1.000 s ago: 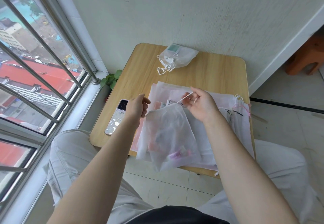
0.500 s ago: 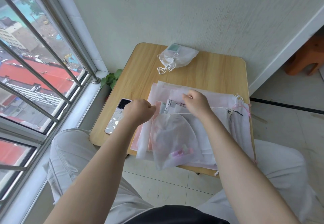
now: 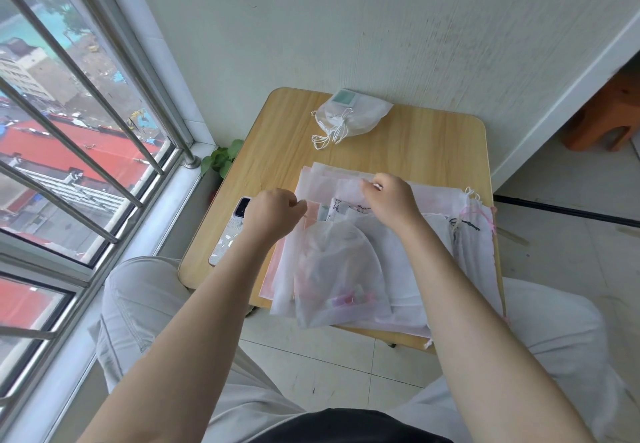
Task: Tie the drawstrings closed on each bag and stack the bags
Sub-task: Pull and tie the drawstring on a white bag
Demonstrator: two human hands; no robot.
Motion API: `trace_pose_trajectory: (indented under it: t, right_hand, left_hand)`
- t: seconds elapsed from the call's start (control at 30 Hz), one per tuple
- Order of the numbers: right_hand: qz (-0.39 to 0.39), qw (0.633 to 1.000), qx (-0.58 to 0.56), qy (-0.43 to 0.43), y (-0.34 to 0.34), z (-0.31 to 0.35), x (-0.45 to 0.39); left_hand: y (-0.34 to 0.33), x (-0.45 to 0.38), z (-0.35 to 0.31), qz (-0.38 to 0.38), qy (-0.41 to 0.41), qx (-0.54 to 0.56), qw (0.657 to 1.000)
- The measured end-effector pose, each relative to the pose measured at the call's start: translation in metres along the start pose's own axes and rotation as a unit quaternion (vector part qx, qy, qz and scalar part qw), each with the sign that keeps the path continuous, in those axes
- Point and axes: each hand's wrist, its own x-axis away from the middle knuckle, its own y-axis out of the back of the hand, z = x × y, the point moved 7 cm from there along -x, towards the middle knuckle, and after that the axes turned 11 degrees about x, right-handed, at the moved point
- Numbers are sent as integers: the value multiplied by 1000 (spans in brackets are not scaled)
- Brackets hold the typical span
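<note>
Your sheer white bag [image 3: 337,271] lies on top of the pile of flat bags [image 3: 408,269] at the near edge of the wooden table [image 3: 277,151], its closed bottom hanging just over that edge; through the fabric you can see a few small pink and pale green pieces settled at the bottom (too blurred to name). Its mouth is gathered between your hands. Your left hand [image 3: 272,215] is curled into a fist at the left side of the mouth, pinching a thin cord, and your right hand [image 3: 393,200] is closed over the right side with a bit of white cord showing at the fingertips [image 3: 369,186]. At the far edge, near the wall, a tied bag [image 3: 353,115] sits alone with a green-faced card inside and its white drawstrings [image 3: 329,134] knotted and trailing toward you. A phone [image 3: 230,231] lies at the left beside the pile. Compared with half a second ago, your hands have drawn a little farther apart and your right hand has moved slightly away from you, while the bag's mouth has puckered tighter.
</note>
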Motion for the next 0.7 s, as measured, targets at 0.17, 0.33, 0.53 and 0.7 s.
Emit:
trace_pose_trajectory:
  t: [0.17, 0.33, 0.53, 0.7]
  right_hand:
    - [-36, 985, -170, -12, 13, 7, -1]
    - [74, 995, -46, -47, -6, -3, 5]
    - [169, 984, 53, -32, -32, 9, 21]
    - [186, 982, 2, -6, -37, 20, 26]
  left_hand:
    - [4, 2, -14, 3, -16, 183, 983]
    - [6, 5, 0, 0, 91, 76, 993]
    - [-28, 18, -6, 169, 129, 88, 973]
    - [-32, 21, -8, 113, 148, 297, 936]
